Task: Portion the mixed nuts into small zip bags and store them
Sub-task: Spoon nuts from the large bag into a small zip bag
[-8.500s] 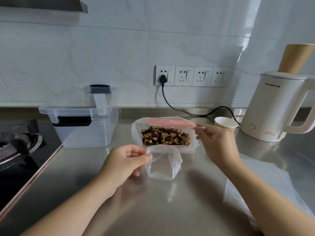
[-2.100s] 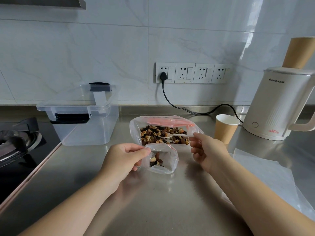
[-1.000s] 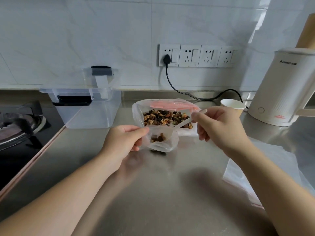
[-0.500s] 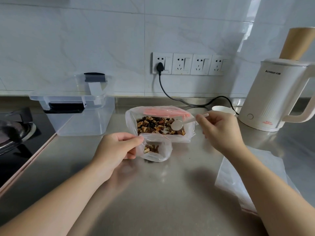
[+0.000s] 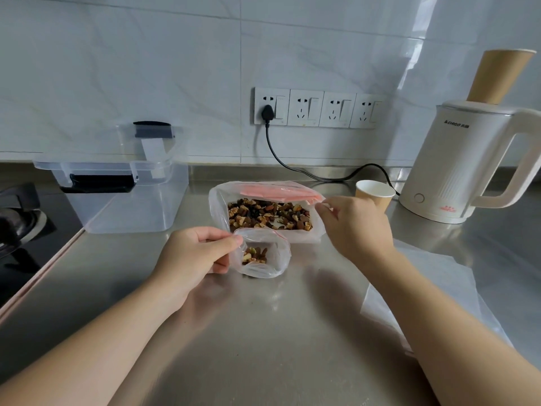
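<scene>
Small bag [image 5: 265,254]: some nuts inside, left hand [image 5: 194,256] pinching rim. Behind it, nut bag [image 5: 268,213]; right hand [image 5: 355,227] grasping a spoon handle.

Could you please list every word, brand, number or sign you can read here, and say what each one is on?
"CHIGO", after a small triangle mark: upper front of the white kettle.
Characters following that brand: too small to read.
Red print near the kettle's base: blurred, unreadable.
Wall sockets, the bags, paper cup: no readable text.

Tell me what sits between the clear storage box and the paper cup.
In the head view, the large bag of mixed nuts lies between the storage box and the paper cup.
</scene>
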